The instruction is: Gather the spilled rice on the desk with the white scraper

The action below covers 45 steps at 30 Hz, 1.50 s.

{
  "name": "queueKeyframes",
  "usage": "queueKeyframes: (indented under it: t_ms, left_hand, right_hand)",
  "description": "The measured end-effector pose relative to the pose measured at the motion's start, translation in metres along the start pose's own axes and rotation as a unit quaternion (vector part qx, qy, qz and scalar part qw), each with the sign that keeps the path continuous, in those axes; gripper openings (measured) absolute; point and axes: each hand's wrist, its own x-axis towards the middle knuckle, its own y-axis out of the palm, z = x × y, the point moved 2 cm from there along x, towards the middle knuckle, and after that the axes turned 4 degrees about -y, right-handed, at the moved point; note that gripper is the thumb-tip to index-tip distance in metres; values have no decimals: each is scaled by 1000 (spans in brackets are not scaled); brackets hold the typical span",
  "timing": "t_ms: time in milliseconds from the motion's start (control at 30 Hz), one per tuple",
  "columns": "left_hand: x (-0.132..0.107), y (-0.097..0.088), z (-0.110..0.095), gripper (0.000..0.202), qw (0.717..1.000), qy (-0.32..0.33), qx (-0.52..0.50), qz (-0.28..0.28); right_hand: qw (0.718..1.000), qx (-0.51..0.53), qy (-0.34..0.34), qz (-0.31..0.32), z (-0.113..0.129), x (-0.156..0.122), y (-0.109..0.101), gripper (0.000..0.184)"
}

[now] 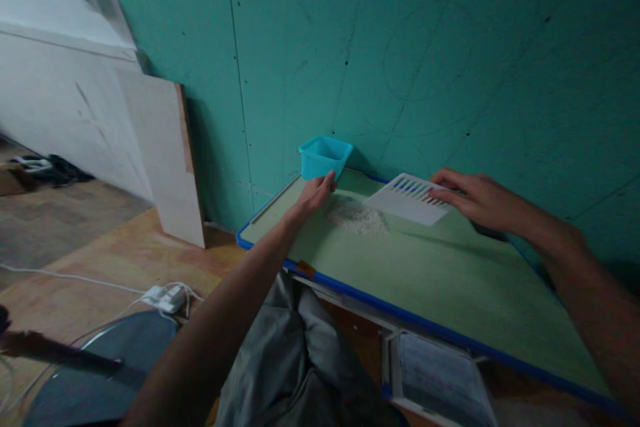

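Note:
My left hand [319, 193] is closed on the near lower side of a light blue plastic tub [323, 163], whose open top faces up. The tub is at the far left corner of the green tabletop [450, 280], close to the wall. Between thumb and fingers, my right hand [465, 195] grips a flat white slotted scoop [407, 203] by its right end. The scoop is tilted over the tabletop, its slots along the upper edge. A spread pile of pale and dark grains [359, 217] lies between my hands, just left of the scoop.
A green wall [310, 47] rises behind the table, which has a blue taped edge [380, 299]. Left of it, a pale board [160, 153] leans on the wall. On the floor are a power strip [167, 297] with cables and a round dark base [105, 373].

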Motion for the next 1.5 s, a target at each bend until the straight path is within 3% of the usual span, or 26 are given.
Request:
queueKeyframes:
  t_ms: [133, 300, 400, 567, 733, 867, 1000, 1133, 1333, 1500]
  left_hand:
    - [-2, -1, -4, 68, 1000, 3, 21, 3]
    - [-4, -2, -1, 74, 1000, 14, 9, 3]
    - [-4, -2, 0, 75, 1000, 22, 4, 8]
    - [-1, -2, 1, 72, 1000, 19, 14, -5]
    - [4, -2, 6, 76, 999, -6, -44, -9]
    - [6, -1, 11, 91, 997, -10, -69, -22]
    - [6, 0, 13, 91, 998, -13, -57, -23]
    - [7, 0, 13, 88, 999, -17, -41, -13]
    - [8, -1, 12, 86, 999, -3, -28, -17]
    - [8, -2, 12, 83, 1000, -4, -21, -14]
  right_hand:
    - [989, 142, -13, 49, 11, -10, 11, 51]
    - [978, 180, -51, 89, 27, 25, 48, 48]
    - [979, 172, -66, 82, 29, 48, 62, 45]
    - [983, 162, -57, 71, 24, 67, 55, 41]
    - [995, 100, 15, 9, 2, 75, 29, 28]
    - [997, 5, 66, -30, -8, 78, 35, 29]
    - [986, -129, 104, 15, 2, 75, 60, 36]
    - [981, -157, 110, 35, 19, 64, 75, 37]
    - [980, -164, 110, 27, 35, 46, 72, 41]
    - [971, -188, 149, 21, 41, 48, 68, 46]
